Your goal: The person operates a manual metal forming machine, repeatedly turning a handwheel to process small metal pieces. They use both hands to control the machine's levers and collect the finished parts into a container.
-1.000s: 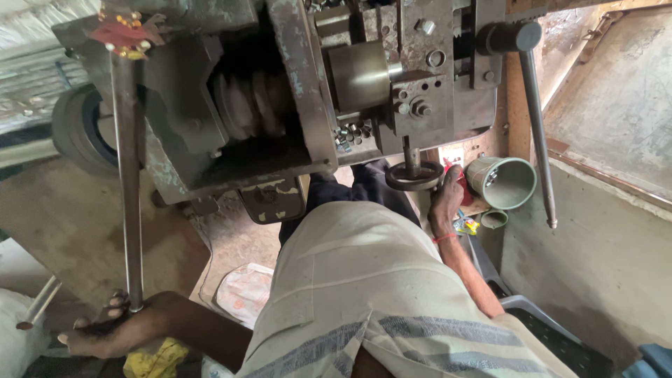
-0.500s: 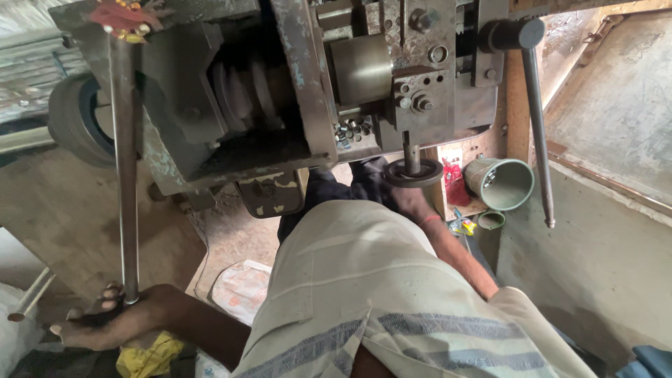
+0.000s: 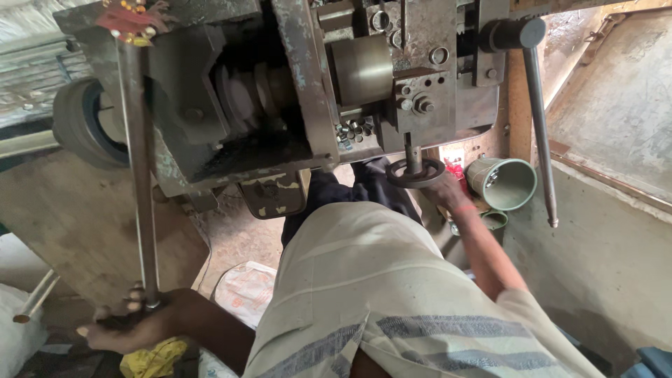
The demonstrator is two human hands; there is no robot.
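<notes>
i'm looking down over my own striped shirt at a grey metal machine [image 3: 294, 91] that fills the top of the view from ten o'clock round to two o'clock.

packages first: one white printed sack [image 3: 246, 290] lies on the floor at about seven o'clock, just beside my left arm, its print reddish and too blurred to make out. one crumpled yellow wrapper or cloth [image 3: 150, 357] sits right under my left hand at eight o'clock. one small red packet [image 3: 455, 170] shows at three o'clock, wedged between the handwheel and the green cup. at eleven o'clock a red tag or flower-like bit with yellow dots [image 3: 126, 17] tops the long rod.

counts: one long steel rod [image 3: 140, 175] running from eleven o'clock down to eight o'clock; one shorter lever bar [image 3: 540, 133] hanging at two o'clock; one small round handwheel [image 3: 416, 173] under the machine near centre; one green cup [image 3: 505, 183] lying on its side at three o'clock, with a second smaller green rim [image 3: 493, 220] just below it; one black wheel [image 3: 84, 129] at ten o'clock; a heap of small metal pieces [image 3: 353, 133] on the machine's ledge, too many and too small to count.

my left hand [image 3: 129, 325] is closed round the lower end of the long steel rod, fingers wrapped. my right hand [image 3: 442, 190] reaches up to the handwheel and touches its rim at the right side; i cannot tell whether the fingers grip it or merely rest there.
</notes>
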